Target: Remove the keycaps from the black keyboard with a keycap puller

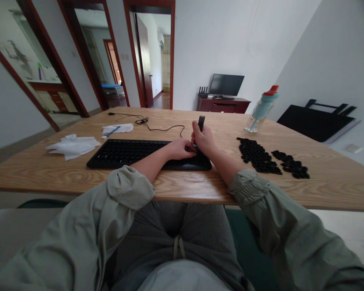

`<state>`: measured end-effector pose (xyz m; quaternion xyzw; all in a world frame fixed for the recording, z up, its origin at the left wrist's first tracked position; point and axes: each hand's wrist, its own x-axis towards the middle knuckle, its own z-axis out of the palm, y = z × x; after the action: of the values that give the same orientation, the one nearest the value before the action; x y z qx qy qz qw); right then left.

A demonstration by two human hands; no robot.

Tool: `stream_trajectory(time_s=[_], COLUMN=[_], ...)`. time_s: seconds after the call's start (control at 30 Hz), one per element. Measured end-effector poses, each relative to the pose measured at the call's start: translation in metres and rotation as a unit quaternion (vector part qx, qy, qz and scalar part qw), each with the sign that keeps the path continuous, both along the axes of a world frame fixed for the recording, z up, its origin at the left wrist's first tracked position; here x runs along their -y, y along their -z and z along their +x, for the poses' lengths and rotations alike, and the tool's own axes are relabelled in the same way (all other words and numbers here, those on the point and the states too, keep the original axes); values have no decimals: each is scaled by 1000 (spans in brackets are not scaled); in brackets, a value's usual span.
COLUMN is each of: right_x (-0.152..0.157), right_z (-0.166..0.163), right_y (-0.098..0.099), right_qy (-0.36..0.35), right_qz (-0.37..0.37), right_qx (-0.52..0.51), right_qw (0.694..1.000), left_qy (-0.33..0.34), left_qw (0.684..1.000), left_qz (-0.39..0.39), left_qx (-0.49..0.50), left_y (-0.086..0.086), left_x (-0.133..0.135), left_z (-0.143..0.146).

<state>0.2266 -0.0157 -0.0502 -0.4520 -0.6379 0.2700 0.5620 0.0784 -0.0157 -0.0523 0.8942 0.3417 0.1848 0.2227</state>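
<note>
A black keyboard lies lengthwise on the wooden table in front of me. My left hand rests over its right part, fingers closed in a pinch; what they hold, if anything, is too small to tell. Just right of it, my right hand is wrapped round a black-handled tool, held upright above the keyboard's right end. The tool's lower end is hidden behind my fingers. To the right lie a large group of black keycaps and a smaller group of keycaps.
A water bottle with a red lid stands at the back right of the table. White tissues and a blue stick on another tissue lie at the left. A black cable runs behind the keyboard.
</note>
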Motion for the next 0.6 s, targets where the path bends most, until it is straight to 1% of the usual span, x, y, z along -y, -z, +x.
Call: stream_trajectory(time_s=[0.2,0.43,0.6], right_x=[-3,1,4], right_z=[-3,-5,-8], right_y=[8,11,11], right_qy=[51,87,100], right_qz=[38,49,47], right_qx=[-2,1,-1], right_qw=[998,995,994], left_qy=[19,24,16], left_qw=[1000,999,999], left_qz=[8,30,28], left_qx=[21,17,9], left_y=[5,6,7], left_x=[2,4,4], left_z=[2,2,2])
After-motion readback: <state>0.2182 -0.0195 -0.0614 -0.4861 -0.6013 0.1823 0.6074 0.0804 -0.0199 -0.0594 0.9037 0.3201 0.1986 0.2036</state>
